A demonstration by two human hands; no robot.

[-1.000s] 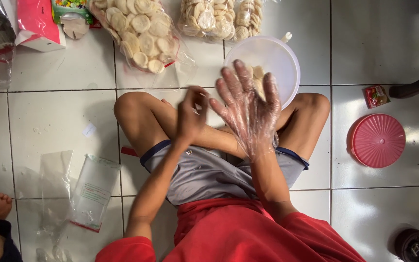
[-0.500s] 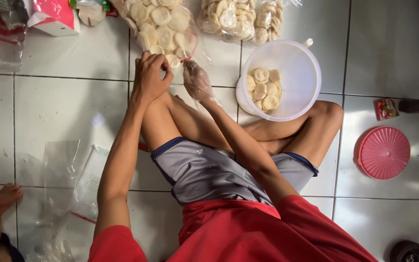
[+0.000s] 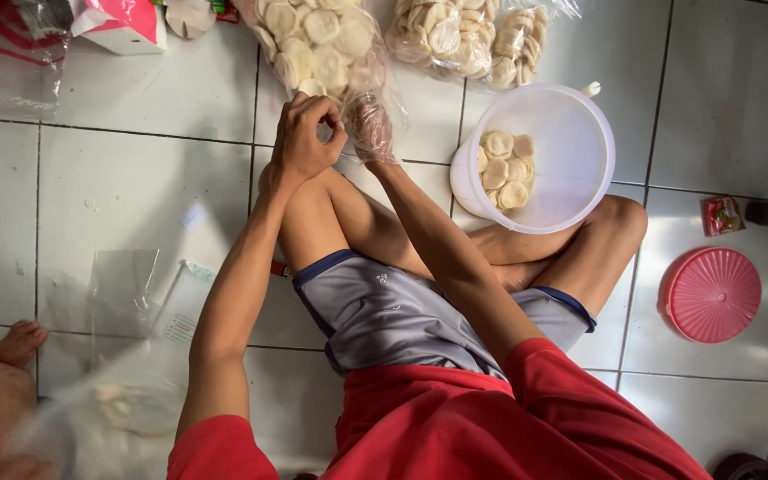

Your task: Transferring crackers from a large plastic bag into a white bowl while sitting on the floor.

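Observation:
I sit cross-legged on a white tiled floor. My left hand (image 3: 304, 138) pinches the open edge of a clear plastic bag of round pale crackers (image 3: 317, 40). My right hand (image 3: 371, 124), covered by a thin clear plastic glove, is shut at the mouth of the same bag, right beside the left hand. A white plastic tub (image 3: 571, 156) with several crackers in it stands by my right knee.
More cracker bags (image 3: 464, 36) lie at the top. A pink round lid (image 3: 713, 293) and a small red packet (image 3: 722, 215) lie at the right. Empty clear bags (image 3: 126, 293) lie at the left. Another person's foot (image 3: 15, 342) shows at the left edge.
Both hands moved from above my lap up and left to the cracker bag. The gloved right hand was spread open a second ago and is now closed at the bag's mouth.

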